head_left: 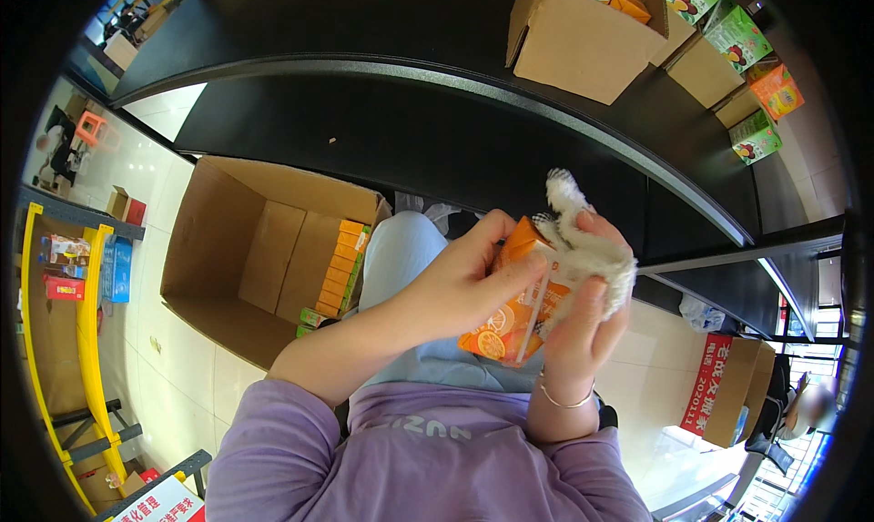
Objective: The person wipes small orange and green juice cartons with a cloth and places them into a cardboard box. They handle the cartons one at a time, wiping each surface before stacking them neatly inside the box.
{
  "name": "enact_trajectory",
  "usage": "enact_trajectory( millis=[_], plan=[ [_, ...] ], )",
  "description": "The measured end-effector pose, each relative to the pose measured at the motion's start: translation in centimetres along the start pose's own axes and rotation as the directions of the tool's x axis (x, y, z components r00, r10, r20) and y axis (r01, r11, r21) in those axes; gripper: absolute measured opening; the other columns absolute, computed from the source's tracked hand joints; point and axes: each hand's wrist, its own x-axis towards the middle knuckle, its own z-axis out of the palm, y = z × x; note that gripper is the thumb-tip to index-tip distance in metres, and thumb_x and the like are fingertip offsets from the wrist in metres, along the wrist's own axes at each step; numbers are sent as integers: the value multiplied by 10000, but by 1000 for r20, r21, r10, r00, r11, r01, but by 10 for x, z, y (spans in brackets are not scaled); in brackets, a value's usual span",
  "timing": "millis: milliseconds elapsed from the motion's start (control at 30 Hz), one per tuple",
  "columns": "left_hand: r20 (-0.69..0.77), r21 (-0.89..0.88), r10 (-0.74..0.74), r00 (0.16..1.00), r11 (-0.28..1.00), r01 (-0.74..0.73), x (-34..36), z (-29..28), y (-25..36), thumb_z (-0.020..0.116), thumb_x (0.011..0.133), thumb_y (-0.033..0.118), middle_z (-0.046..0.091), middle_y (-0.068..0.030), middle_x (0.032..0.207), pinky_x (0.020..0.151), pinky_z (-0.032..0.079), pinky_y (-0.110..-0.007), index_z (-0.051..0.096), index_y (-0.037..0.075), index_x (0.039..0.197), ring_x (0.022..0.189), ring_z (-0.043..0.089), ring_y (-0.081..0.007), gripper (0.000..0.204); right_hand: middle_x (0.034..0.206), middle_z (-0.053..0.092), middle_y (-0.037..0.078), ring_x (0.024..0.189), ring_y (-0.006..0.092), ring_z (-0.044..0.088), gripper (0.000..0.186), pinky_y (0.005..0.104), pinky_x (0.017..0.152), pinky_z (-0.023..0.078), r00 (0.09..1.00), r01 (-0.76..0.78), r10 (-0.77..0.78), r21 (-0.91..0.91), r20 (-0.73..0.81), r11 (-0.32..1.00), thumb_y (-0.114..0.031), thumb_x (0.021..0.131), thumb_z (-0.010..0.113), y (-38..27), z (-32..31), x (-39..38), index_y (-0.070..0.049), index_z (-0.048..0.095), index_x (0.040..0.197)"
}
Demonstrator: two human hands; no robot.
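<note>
An orange juice carton with pictures of orange slices is tilted over my lap, gripped by my left hand with the thumb across its upper part. A thin pale strip, perhaps a straw, runs along the carton's side. In my right hand is a fluffy white cloth, bunched between fingers and thumb and pressed against the carton's right side. One end of the cloth sticks up above the fingers. The carton's far side is hidden by the cloth and my hands.
Left of my knees stands an open cardboard box with a row of orange cartons along its right wall. Black shelves span ahead; the upper one bears a cardboard box and green cartons. A yellow-framed rack stands far left.
</note>
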Motion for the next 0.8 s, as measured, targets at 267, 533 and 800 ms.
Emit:
enact_trajectory(
  millis=[267,533,800],
  plan=[
    [-241,-184,-50,969,983,5,7,2,-6,483,897,274,494,-21,799,622,387,-177,423,13,916,742,461,-39,269,1313,395,123,1255,327,290,565,454,1028,188,888,367,-121,-526,443,767,-186,659,607,-12,-2,2,-46,502,1196],
    [-190,-446,-192,963,891,90,8,7,-1,487,882,355,501,-78,906,697,433,-234,413,11,959,826,500,-92,360,1311,403,88,1253,295,305,584,457,1033,181,838,377,-26,-544,545,750,-189,637,632,-17,-12,0,-63,508,1194],
    [-194,-512,-175,965,857,52,12,-9,2,491,871,394,525,-107,914,725,451,-260,409,-3,971,855,533,-127,418,1224,491,32,1189,221,389,437,394,1036,191,753,424,-10,-473,658,772,-237,669,623,-27,-11,-15,-83,599,1077]
  ],
)
